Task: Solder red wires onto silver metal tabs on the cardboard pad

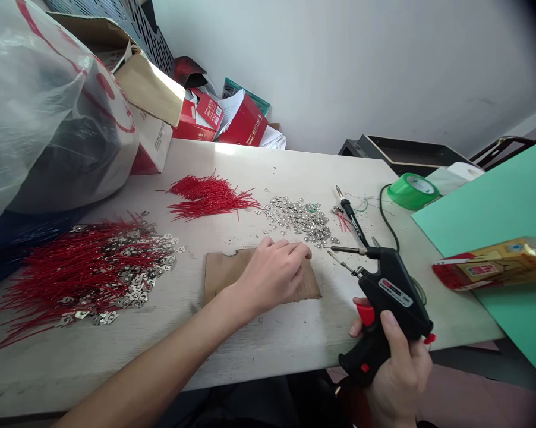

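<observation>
My right hand (404, 368) is wrapped round the grip of a black soldering gun (393, 291) with a red trigger, its tip pointing left. Over a flat piece of brown cardboard (223, 276), my left hand (277, 267) has its fingers curled together, their tips turned down and away; whatever they hold, if anything, is hidden. Just beyond that hand lies a loose heap of small silver metal pieces (299, 217). A bundle of short red wires (210, 196) is behind the cardboard. To the left is a large pile of red wires with metal pieces on their ends (98, 267).
A soldering iron (352, 217) rests behind the gun, near a black cord. Green tape (413, 191), a green board (517, 208) and a gold-and-red packet (495, 261) are at right. A plastic bag (72, 119) and red boxes (245, 122) crowd the back left.
</observation>
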A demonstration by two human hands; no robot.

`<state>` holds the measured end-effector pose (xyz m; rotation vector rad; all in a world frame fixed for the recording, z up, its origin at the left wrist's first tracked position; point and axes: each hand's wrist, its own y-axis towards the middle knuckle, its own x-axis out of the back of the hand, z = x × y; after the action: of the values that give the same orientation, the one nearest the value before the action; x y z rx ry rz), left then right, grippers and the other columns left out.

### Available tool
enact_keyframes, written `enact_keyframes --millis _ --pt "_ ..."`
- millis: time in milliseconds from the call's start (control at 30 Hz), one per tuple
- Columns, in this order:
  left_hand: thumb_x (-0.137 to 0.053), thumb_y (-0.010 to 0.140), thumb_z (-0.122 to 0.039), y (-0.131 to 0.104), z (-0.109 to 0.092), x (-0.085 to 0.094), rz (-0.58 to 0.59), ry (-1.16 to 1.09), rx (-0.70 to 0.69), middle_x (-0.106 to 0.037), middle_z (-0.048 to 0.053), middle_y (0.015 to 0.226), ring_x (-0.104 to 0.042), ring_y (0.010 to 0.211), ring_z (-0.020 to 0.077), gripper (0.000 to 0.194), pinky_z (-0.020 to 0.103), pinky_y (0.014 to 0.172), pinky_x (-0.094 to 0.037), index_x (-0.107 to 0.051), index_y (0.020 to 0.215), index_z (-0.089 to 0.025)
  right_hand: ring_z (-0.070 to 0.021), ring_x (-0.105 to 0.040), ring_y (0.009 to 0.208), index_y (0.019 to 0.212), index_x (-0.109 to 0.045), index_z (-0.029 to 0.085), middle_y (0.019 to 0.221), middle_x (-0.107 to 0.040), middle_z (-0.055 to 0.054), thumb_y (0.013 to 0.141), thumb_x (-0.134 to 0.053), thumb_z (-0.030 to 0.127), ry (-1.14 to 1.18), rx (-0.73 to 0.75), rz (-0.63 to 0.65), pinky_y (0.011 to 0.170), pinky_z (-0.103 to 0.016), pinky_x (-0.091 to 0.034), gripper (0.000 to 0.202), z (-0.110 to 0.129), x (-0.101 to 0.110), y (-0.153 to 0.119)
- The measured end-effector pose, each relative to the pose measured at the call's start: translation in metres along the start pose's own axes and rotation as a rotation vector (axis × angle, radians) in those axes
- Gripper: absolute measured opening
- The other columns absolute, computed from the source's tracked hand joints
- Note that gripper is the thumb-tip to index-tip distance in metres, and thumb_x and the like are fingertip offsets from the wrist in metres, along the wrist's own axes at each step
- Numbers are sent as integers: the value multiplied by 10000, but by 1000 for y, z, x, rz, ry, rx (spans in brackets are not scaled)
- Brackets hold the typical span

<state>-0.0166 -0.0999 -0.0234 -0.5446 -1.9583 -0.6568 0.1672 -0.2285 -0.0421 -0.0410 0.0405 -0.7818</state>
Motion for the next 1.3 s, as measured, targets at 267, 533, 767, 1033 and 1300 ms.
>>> enact_keyframes --millis 267,533,767,1033,1300 --pt "-527 958 -84 1 0 -2 -11 -59 -2 -784 35 1106 -695 979 218 248 375 801 -356 -573 1172 -200 -158 -613 553 960 -780 115 689 -695 -58 912 -742 473 10 24 1 461 -251 -431 363 -1 -1 0" --pt "-450 951 -14 3 1 -4 15 -121 -33 -774 25 1064 -700 1022 222 372 376 839 -385 -534 1266 -192 -148 -616 530 975 -776 117 772 -728 -72 904 -761 463 20 4 -8 481 -270 -469 354 1 -3 0" --pt "-487 928 -55 -1 1 0 -17 -126 -16 -744 21 1073 -683 1014 214 354 375 831 -377 -519 1251 -196 -164 -622 555 945 -779 123 658 -686 -49 910 -751 459 14 23 5 497 -265 -459 339 0 -2 0" --pt "-573 984 -223 -1 -3 -3 -52 9 25 -769 35 1075 -682 963 226 229 387 796 -344 -542 1210 -198 -167 -613 543 948 -781 113 664 -695 -60 914 -737 470 -7 34 6 497 -277 -458 362 -1 0 1" --pt "-552 982 -193 -1 -2 -9 -70 52 26 -766 18 1037 -679 931 221 245 390 789 -331 -547 1227 -200 -173 -636 590 910 -766 132 646 -678 -44 914 -737 457 -16 55 18 543 -273 -481 327 -1 0 2"
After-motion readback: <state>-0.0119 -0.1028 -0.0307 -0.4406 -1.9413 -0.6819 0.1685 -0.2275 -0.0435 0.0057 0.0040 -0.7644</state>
